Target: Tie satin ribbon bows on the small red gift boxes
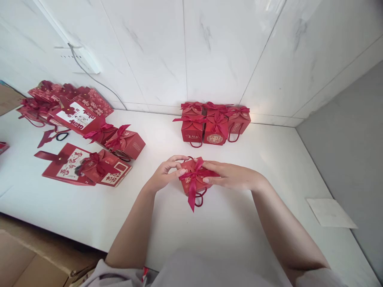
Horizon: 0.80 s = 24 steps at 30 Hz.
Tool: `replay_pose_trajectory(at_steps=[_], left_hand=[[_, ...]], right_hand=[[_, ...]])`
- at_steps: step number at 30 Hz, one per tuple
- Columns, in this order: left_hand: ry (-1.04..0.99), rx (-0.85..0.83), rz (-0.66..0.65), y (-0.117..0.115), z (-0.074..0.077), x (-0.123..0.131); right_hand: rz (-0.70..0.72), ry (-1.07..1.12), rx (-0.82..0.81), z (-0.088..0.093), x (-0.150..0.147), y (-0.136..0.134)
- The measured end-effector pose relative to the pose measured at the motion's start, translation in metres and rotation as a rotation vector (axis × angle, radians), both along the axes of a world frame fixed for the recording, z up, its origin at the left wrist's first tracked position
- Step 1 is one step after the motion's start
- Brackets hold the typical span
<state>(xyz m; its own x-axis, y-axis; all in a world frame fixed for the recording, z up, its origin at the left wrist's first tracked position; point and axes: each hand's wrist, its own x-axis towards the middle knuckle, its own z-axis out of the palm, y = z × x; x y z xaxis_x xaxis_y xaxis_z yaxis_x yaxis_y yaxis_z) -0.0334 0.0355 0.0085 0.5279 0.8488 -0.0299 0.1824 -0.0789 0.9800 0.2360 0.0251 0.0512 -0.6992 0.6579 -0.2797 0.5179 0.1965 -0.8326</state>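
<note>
A small red gift box (187,187) with a dark pink ribbon bow (194,174) on top rests on the white table in front of me. My left hand (167,172) is at the box's left side, with its fingers curled against the upper left corner and the thumb near the bow. From the right, my right hand (229,175) lies along the box, fingers and thumb on the ribbon and top flaps. A red cord handle (199,199) hangs out at the near side of the box.
Several ribboned red boxes (215,123) stand by the tiled wall. More red boxes and bags (80,113) lie at the left. A white paper (330,213) is at the right edge; cardboard boxes (30,259) stand below the table at the left.
</note>
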Motion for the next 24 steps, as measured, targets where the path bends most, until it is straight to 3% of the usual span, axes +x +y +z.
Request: replay_pose_trajectory(at_steps=[5,8,10,12,17,19,24], left_hand=[[-0.037,-0.017,-0.043,-0.002,0.003,0.001],[-0.018,-0.019,-0.062,-0.002,0.002,0.0],[0.006,-0.025,-0.071,-0.002,0.0,0.0],[0.023,-0.03,-0.074,-0.001,-0.002,0.001],[0.014,-0.045,-0.121,-0.001,-0.006,0.007],[0.009,-0.055,-0.153,-0.002,-0.006,0.01],[0.017,-0.047,-0.177,-0.005,-0.004,0.015]], right_hand=[[0.063,0.046,0.03,0.012,0.017,0.002],[-0.112,0.14,0.115,0.011,0.02,0.006],[-0.263,0.228,0.169,0.001,0.012,0.011],[-0.312,0.322,0.163,-0.013,-0.001,0.016],[-0.273,0.398,-0.047,-0.037,-0.023,0.02],[-0.218,0.356,-0.085,-0.034,-0.02,0.02],[0.09,0.303,-0.197,-0.018,-0.001,0.022]])
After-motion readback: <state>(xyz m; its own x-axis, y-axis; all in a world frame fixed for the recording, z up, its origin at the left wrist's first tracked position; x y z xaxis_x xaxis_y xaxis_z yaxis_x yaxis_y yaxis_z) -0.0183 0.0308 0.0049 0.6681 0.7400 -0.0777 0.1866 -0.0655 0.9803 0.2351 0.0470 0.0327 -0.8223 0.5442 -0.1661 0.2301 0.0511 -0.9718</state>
